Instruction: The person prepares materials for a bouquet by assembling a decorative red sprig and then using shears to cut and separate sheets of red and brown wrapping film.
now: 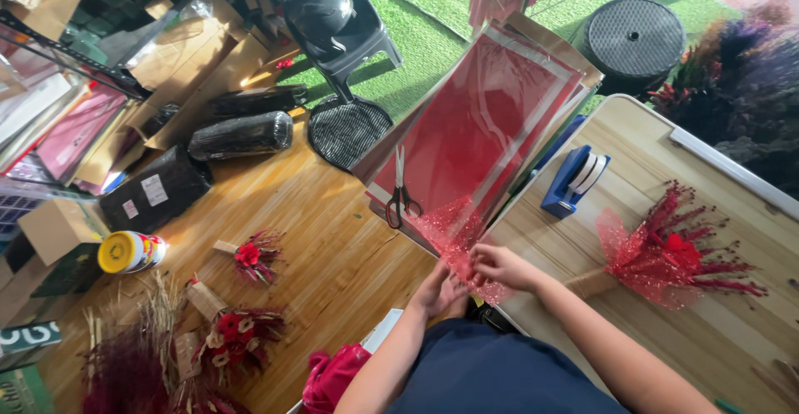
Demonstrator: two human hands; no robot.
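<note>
Both hands, left [439, 291] and right [502, 265], fingers pinched on red mesh [454, 235] at the surface [632, 173] edge, spreading it; scissors [400, 198] nearby.

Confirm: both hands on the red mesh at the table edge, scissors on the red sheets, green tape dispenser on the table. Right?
Not quite: the tape dispenser is blue, not green, as the head view shows. The rest stands: left hand and right hand are on the red mesh at the table edge, scissors on the red sheets.
</note>
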